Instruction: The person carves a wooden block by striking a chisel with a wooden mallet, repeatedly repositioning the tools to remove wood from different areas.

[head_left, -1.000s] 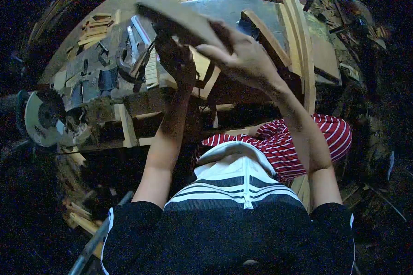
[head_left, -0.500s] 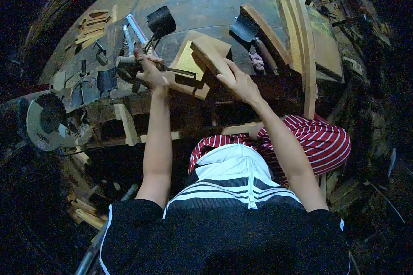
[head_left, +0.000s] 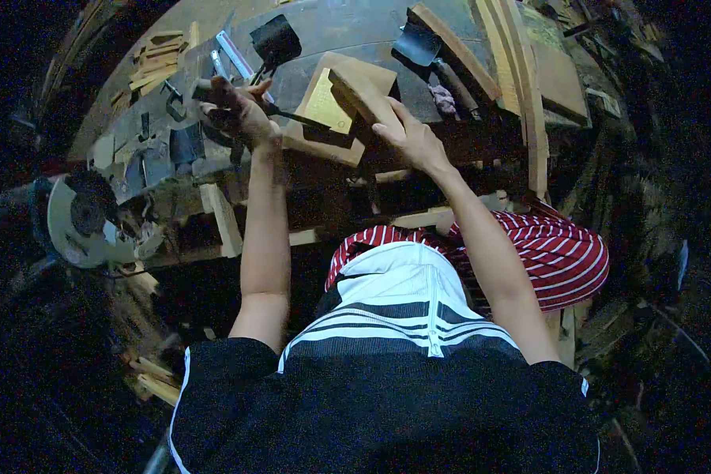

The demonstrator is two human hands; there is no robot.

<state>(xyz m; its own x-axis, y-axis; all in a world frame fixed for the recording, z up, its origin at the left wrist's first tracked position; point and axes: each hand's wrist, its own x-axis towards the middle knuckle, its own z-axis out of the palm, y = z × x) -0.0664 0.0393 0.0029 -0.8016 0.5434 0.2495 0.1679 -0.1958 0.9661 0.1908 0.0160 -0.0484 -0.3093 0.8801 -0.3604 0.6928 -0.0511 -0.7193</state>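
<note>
My left hand (head_left: pixel 246 118) is raised at the left of the work, fingers curled around a tool with a thick round handle. The tool's thin dark shaft (head_left: pixel 306 121) points right and overlaps a yellow rectangular piece (head_left: pixel 317 96). With my right hand (head_left: pixel 415 142) I grip the near end of a wooden block (head_left: pixel 359 91), which slants away over the yellow piece. Below these lies a flat brown board (head_left: pixel 381 77). Another wood piece (head_left: pixel 320 146) extends along the bench's near edge.
Dark square-bladed tools (head_left: pixel 276 38) lie at the back, beside a white ruler-like strip (head_left: pixel 233 51). Long wooden strips (head_left: pixel 529 103) stand on the right. A circular saw (head_left: pixel 79 221) sits at the left. Wood scraps (head_left: pixel 156 59) and a C-clamp (head_left: pixel 174 103) rest on the bench.
My left hand has shifted slightly left and up and turned over, with the tool in it. My right hand and the wooden block have stayed nearly where they were.
</note>
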